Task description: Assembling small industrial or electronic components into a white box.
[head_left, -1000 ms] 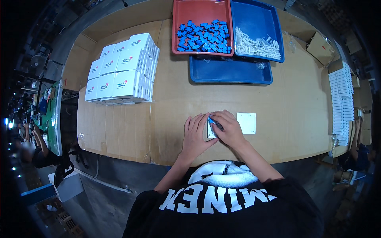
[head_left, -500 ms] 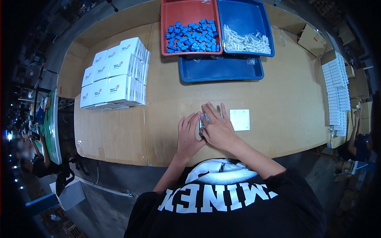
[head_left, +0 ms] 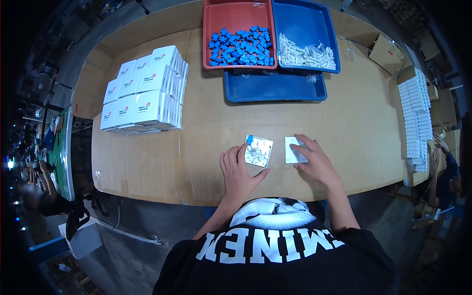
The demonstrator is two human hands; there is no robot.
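A shallow square white casing (head_left: 264,146) lies face up on the cardboard-covered table. Pale parts show inside it, and a small blue piece (head_left: 250,139) sits at its top left corner. My left hand (head_left: 238,172) holds the casing, fingers along its left edge and thumb by its lower right corner. Just to the right lies a flat white square cover (head_left: 290,156). Over its right side, my right hand (head_left: 317,162) spans it with fingertips at the top and on its face, thumb at the lower edge.
Stacked white boxes (head_left: 147,105) stand at the left. Farther back are a red tray (head_left: 238,14) of blue pieces, a blue tray (head_left: 305,24) of white pieces and a lower blue tray (head_left: 275,88). More white boxes (head_left: 415,118) line the right edge. People work at both sides.
My right hand has moved right, off the casing and onto the white cover. The casing's inside now shows. My left hand has stayed by the casing, its thumb now at the lower corner.
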